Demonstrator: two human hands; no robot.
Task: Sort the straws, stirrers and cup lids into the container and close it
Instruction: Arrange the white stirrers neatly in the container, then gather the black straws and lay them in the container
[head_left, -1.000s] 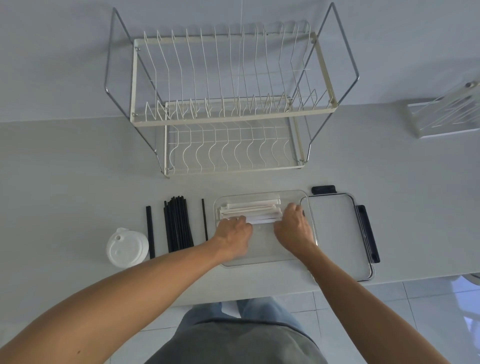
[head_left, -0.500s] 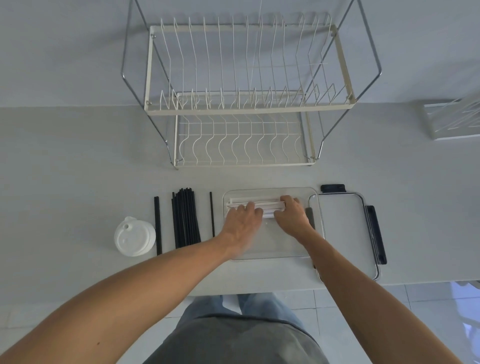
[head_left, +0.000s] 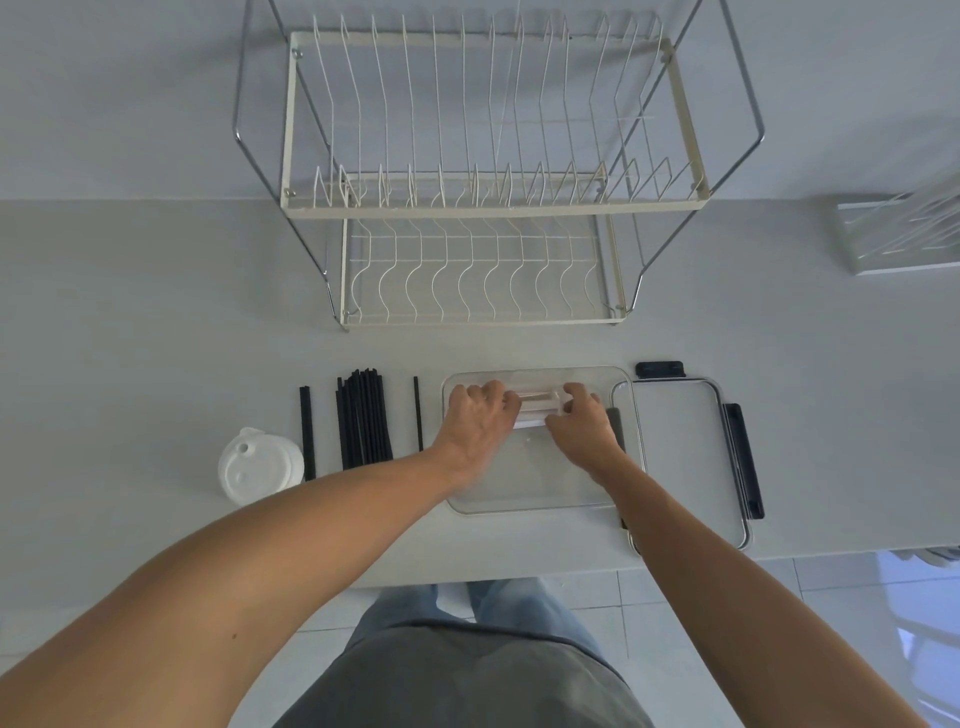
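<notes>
Judging from how things lie now, the task is only at its first part. Both hands are inside the clear container (head_left: 535, 499), at its far side, and between them lies a small bundle of white wrapped pieces (head_left: 537, 408), probably paper-wrapped straws or stirrers. This bundle is the only thing already in the container.

Well to the left of the left hand (head_left: 475, 423) the other things wait on the counter (head_left: 156, 338): a group of black straws (head_left: 363, 418), one thin black stick (head_left: 417, 413) between this group and the container, one more black stick (head_left: 307, 431) further left, and beyond it the stack of white cup lids (head_left: 260, 467). The container lid (head_left: 680, 457) with its dark clips lies flat just to the right of the right hand (head_left: 579, 428), its edge overlapping the container rim. So these items and the closing are left to do.

The left hand is half curled, fingers bent down on the left end of the white bundle. The right hand is curled the same way on the right end. They seem to press or line up the bundle, not to lift it; a real closed grip I cannot confirm.
</notes>
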